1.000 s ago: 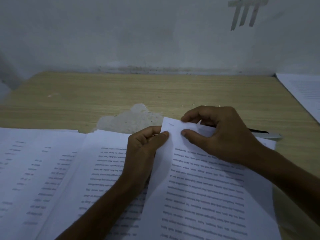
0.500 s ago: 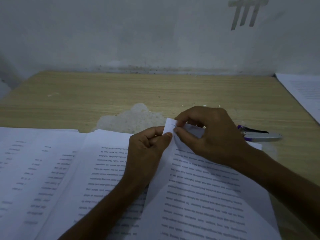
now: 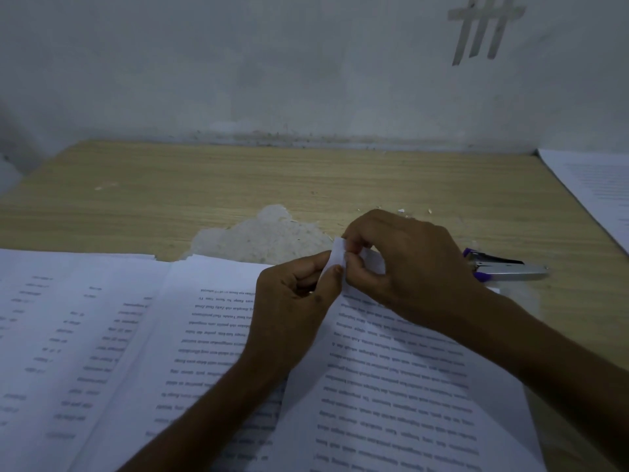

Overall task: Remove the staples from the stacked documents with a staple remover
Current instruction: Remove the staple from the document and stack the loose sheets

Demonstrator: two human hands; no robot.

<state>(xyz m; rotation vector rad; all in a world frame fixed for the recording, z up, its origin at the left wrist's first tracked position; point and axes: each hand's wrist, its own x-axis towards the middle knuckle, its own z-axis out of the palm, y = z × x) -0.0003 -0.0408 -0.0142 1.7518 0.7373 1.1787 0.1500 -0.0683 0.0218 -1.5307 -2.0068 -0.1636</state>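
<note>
Together, the left hand (image 3: 292, 301) and right hand (image 3: 405, 264) pinch the raised top corner of the white printed paper document (image 3: 391, 386) on the light wooden worktop (image 3: 238, 185); the silver-and-purple metal staple remover (image 3: 507, 269) lies beside the right wrist.

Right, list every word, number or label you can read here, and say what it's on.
No text here is readable.
Document in hand: upside-down print, too blurred to read.
Middle sheets: the same.
Left sheets: short entries, blurred.
Right-edge sheet: print too faint.
Silver-purple tool: no label visible.
Wall strips: a tally-like mark, no letters.
</note>
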